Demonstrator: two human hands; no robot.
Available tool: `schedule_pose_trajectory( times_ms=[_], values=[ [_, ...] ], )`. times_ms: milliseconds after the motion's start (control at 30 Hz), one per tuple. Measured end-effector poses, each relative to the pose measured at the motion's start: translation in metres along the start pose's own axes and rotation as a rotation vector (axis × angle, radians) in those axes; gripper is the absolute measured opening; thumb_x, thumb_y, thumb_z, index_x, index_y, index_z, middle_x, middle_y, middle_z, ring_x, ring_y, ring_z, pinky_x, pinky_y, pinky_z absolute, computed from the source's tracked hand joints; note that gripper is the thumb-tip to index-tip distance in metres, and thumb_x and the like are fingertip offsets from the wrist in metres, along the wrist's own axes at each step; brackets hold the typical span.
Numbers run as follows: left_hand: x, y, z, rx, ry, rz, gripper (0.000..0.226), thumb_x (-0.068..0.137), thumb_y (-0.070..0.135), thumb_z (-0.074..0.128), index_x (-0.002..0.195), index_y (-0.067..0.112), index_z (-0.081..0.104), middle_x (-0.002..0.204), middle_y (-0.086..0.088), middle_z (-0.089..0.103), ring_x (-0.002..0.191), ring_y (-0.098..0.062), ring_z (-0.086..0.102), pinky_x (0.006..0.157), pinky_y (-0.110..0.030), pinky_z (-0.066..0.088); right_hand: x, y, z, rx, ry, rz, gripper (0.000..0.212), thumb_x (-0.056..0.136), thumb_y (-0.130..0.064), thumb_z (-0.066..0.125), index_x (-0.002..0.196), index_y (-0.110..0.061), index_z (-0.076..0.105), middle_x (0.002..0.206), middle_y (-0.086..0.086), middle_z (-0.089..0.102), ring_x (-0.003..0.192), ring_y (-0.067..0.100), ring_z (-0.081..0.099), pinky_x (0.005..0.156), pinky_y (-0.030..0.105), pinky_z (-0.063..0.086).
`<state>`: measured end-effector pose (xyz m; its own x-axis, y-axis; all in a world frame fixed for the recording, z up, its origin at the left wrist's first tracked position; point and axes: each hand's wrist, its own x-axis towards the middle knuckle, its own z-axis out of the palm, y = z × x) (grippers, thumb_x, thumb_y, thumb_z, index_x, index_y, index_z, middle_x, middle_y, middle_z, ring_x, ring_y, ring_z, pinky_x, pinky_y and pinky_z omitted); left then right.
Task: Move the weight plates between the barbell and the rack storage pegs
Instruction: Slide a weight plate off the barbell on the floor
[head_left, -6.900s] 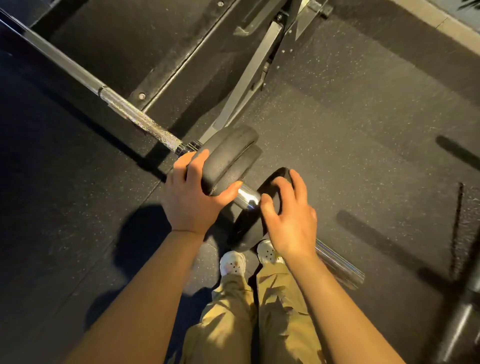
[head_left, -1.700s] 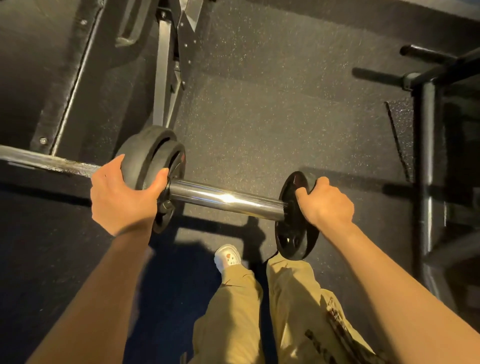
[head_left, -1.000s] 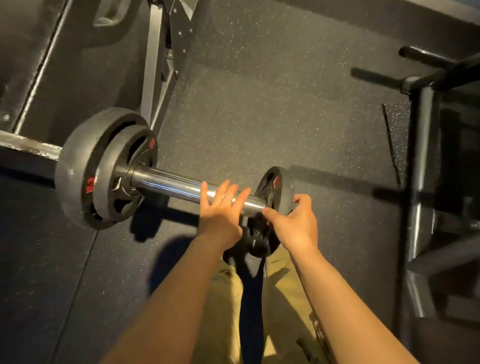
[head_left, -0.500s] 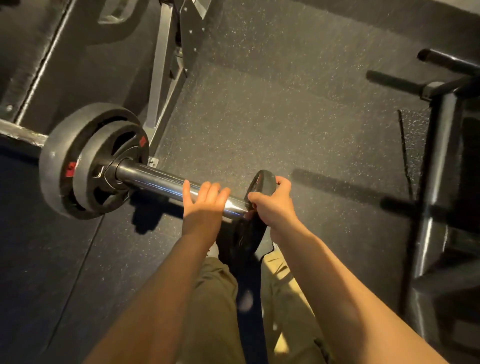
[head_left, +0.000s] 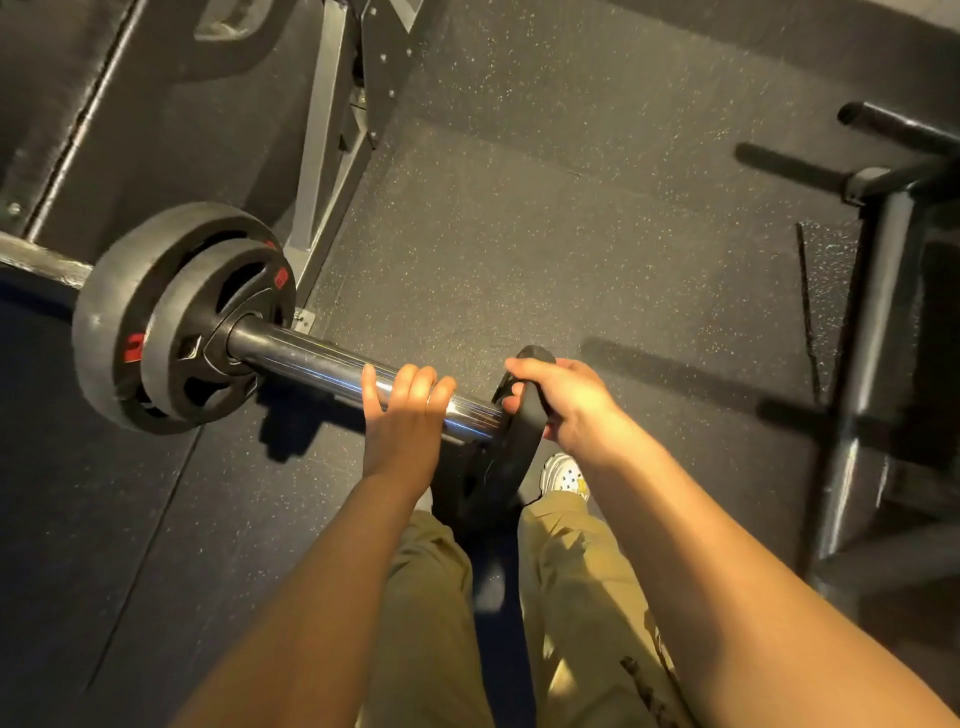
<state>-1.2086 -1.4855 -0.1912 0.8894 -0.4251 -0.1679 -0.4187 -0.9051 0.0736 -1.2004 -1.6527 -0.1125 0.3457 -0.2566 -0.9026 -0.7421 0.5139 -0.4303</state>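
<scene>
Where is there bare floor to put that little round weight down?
Bare speckled rubber floor lies beyond the chrome barbell sleeve, between the grey rack brace and the black steel stand. It is crowded near the feet, where the small black plate, right hand and left hand meet.

Dim warm light, hard shadows, wide-angle edge distortion.

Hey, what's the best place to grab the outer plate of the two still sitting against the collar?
Probably the outer plate by its spoke openings, reaching from the open sleeve side: its face stands upright facing that way, the larger plate backs it.
</scene>
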Motion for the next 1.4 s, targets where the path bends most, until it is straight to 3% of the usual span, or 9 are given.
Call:
schedule_pose_trajectory(
  times_ms=[100,267,367,533,733,867,1100,1300,1400],
  values=[
    [0.0,0.0,0.0,-0.018,0.014,0.013,0.06,0.06,-0.003,0.081,0.114,0.016,0.063,0.109,-0.006,0.062,0.109,-0.029,0.056,0.11,-0.063,0.016,-0.005,-0.004,-0.003,0.012,0.019,-0.006,0.032,0.086,-0.001,0.065,0.108,-0.01,0.044,0.069,0.008,0.053,0.044,0.012,0.054,0.04,0.021,0.049],
    [-0.006,-0.008,0.013,0.008,0.063,0.086,0.086,0.055,0.004,0.084,0.128,0.017,0.04,0.128,-0.009,0.041,0.125,-0.031,0.035,0.112,-0.063,0.008,-0.046,0.039,-0.011,-0.18,-0.009,-0.154,0.052,0.083,0.001,0.061,0.124,-0.022,0.04,0.1,0.015,0.064,0.071,0.019,0.063,0.066,0.027,0.057],
    [-0.006,-0.007,0.016,-0.017,0.092,0.102,0.089,0.053,0.0,0.081,0.128,0.016,0.036,0.129,-0.009,0.036,0.127,-0.031,0.031,0.113,-0.058,-0.005,-0.06,0.056,-0.015,-0.129,-0.011,-0.164,0.052,0.081,0.01,0.061,0.125,-0.013,0.043,0.097,0.018,0.065,0.064,0.017,0.062,0.056,0.019,0.054],
    [-0.003,-0.003,0.008,-0.03,-0.007,0.04,0.083,0.054,-0.005,0.077,0.126,0.019,0.043,0.125,-0.006,0.047,0.126,-0.028,0.034,0.113,-0.055,-0.009,-0.044,0.039,-0.018,0.052,-0.03,-0.089,0.052,0.079,0.006,0.069,0.122,-0.012,0.045,0.084,0.015,0.061,0.056,0.02,0.059,0.053,0.028,0.055],
    [0.007,0.004,-0.002,-0.027,-0.07,-0.015,0.058,0.068,0.001,0.074,0.12,0.021,0.058,0.115,-0.002,0.057,0.117,-0.026,0.048,0.114,-0.057,-0.003,-0.013,0.0,-0.022,0.146,0.011,-0.033,0.017,0.09,-0.001,0.061,0.092,-0.008,0.046,0.061,0.007,0.048,0.042,0.012,0.048,0.042,0.022,0.047],
    [0.008,0.004,-0.002,-0.02,-0.069,-0.026,0.059,0.066,0.0,0.075,0.118,0.021,0.058,0.111,-0.001,0.058,0.115,-0.025,0.049,0.114,-0.058,0.001,-0.012,0.007,-0.029,-0.039,-0.04,-0.103,0.032,0.091,-0.004,0.059,0.12,0.001,0.047,0.066,0.009,0.051,0.049,0.016,0.051,0.045,0.022,0.048],
    [-0.003,0.005,-0.005,0.033,-0.079,-0.025,0.057,0.063,0.006,0.075,0.11,0.024,0.049,0.104,0.006,0.048,0.108,-0.018,0.046,0.112,-0.059,0.0,-0.036,0.045,-0.037,-0.237,-0.033,-0.198,0.039,0.091,-0.016,0.06,0.127,-0.021,0.045,0.083,0.008,0.063,0.063,0.016,0.064,0.066,0.026,0.054],
    [-0.001,0.009,-0.006,-0.013,-0.077,-0.041,0.051,0.069,0.009,0.072,0.112,0.022,0.051,0.106,0.003,0.049,0.111,-0.021,0.045,0.113,-0.062,0.003,-0.022,0.02,-0.037,-0.123,-0.026,-0.133,0.012,0.093,-0.02,0.061,0.1,-0.014,0.054,0.07,0.007,0.057,0.05,0.016,0.056,0.048,0.022,0.048],
    [0.001,0.008,-0.006,-0.028,-0.065,-0.032,0.044,0.074,0.015,0.073,0.112,0.021,0.052,0.107,0.002,0.051,0.112,-0.022,0.047,0.113,-0.065,0.007,0.021,0.009,-0.049,-0.005,0.07,-0.028,0.023,0.095,-0.016,0.057,0.074,-0.01,0.05,0.057,0.004,0.045,0.034,0.008,0.043,0.037,0.017,0.039]
  ],
)
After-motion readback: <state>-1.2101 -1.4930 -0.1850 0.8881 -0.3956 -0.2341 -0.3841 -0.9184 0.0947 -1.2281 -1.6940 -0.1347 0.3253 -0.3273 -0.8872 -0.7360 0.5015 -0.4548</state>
